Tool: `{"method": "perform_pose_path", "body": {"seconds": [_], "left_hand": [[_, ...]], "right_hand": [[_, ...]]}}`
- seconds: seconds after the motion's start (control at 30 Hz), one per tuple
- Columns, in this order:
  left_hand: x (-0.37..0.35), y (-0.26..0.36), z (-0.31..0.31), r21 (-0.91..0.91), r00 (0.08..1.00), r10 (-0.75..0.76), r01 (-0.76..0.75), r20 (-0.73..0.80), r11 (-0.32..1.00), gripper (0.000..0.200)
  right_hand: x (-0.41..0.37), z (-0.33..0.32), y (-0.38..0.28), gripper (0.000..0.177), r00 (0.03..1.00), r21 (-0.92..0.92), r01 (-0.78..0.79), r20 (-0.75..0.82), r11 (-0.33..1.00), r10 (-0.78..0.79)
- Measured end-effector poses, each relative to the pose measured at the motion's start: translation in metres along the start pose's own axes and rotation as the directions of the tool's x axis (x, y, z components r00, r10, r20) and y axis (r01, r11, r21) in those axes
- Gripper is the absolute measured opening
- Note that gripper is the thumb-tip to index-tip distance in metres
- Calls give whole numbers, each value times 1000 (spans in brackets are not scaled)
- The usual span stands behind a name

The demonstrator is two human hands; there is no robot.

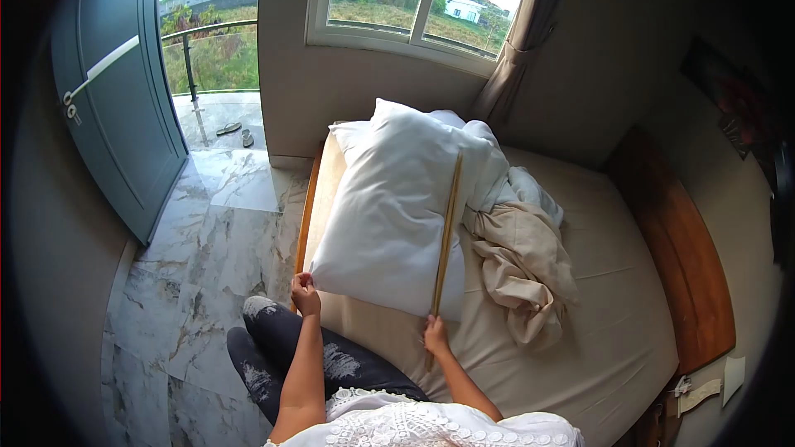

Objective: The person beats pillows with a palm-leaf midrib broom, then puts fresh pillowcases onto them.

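A large white pillow [381,207] lies on the bed in front of me. At its near left corner, my left hand [305,294] is closed, pinching the fabric. My right hand [435,336] is wrapped round the lower end of a long, thin wooden stick [448,232]. The stick lies along the right part of the pillow, its far end near the pillow's upper right. Just right of the stick is a heap of white bedding [489,161], with a crumpled beige cloth [523,269] beside it.
The bed [613,281] has a beige sheet and a wooden headboard [675,248] at the right. A grey door [120,91] stands ajar at the left, by a marble floor [207,273]. Sandals [229,128] lie outside. A window [418,0] and curtain [513,50] are behind the bed.
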State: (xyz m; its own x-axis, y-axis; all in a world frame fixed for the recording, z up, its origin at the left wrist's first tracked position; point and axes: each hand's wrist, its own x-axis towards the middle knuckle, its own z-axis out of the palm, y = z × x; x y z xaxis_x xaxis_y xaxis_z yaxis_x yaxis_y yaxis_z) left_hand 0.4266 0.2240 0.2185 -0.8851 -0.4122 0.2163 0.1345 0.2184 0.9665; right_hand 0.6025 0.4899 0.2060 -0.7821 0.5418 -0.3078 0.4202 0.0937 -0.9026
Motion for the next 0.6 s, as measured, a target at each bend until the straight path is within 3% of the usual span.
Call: {"method": "perform_pose_path", "body": {"seconds": [0.07, 0.13, 0.2, 0.23, 0.3, 0.37, 0.4, 0.43, 0.47, 0.5, 0.57, 0.6], "left_hand": [[9, -14, 7, -48, 999, -37, 38, 11, 998, 4], [3, -12, 0, -42, 998, -52, 53, 29, 998, 4], [3, -20, 4, -66, 997, -71, 72, 28, 995, 3], [2, -19, 5, -86, 996, -78, 81, 36, 993, 3], [3, -17, 4, -130, 995, -89, 94, 42, 987, 2], [5, -19, 6, -144, 996, -78, 83, 38, 986, 2], [4, -21, 5, -149, 996, -77, 82, 34, 986, 2], [2, -21, 3, -137, 997, -76, 80, 29, 987, 2], [2, -19, 3, -127, 997, -72, 75, 26, 989, 2], [2, -16, 3, -118, 998, -64, 66, 23, 991, 2], [3, -15, -1, 13, 998, -53, 52, 36, 999, 3], [7, -31, 2, -47, 999, -47, 48, 21, 998, 2]], "right_hand": [[-41, -27, -74, 32, 996, 370, 53, 42, 928, -74], [-66, -60, -154, 35, 970, 470, 236, -172, 850, -174], [-78, -94, -217, 36, 847, 527, 494, -472, 692, -244], [-81, -111, -239, 37, 710, 401, 666, -600, 629, -369], [-76, -130, -271, 41, 380, 196, 894, -805, 402, -454], [-51, -126, -276, 42, 127, 67, 985, -905, 159, -406], [-23, -107, -272, 41, 12, -36, 985, -962, 170, -272], [28, -99, -208, 39, 173, -18, 890, -911, 456, -374], [68, -75, -151, 36, 266, -266, 737, -731, 621, -628], [106, -51, -95, 34, 330, -565, 596, -475, 570, -816], [116, -34, -30, 32, 781, -699, 282, -229, 656, -580], [93, -52, -73, 33, 928, -332, 241, -195, 912, -317]]}}
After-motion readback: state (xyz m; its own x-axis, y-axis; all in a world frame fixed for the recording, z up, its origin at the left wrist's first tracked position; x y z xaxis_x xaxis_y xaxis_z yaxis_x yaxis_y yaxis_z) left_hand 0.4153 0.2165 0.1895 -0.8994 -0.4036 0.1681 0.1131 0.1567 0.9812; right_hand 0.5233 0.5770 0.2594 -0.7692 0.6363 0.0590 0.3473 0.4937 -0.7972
